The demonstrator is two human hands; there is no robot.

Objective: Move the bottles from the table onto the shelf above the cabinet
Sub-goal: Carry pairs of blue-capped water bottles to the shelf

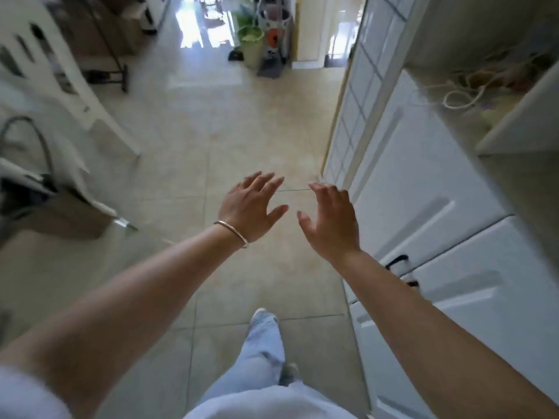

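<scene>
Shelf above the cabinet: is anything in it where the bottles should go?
Yes. A tangle of white cord lies on the shelf, over the white cabinet. Both hands, left hand and right hand, are empty; no bottles show.

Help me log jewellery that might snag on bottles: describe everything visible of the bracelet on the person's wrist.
The bracelet is a thin, plain bangle that looks like pale, shiny metal. It rings the wrist just behind the left hand, sitting slightly slanted across the arm and lying against the skin. No charm or clasp shows. The hand ahead of it is empty, with fingers spread over the tiled floor. Nothing else touches it.
</scene>
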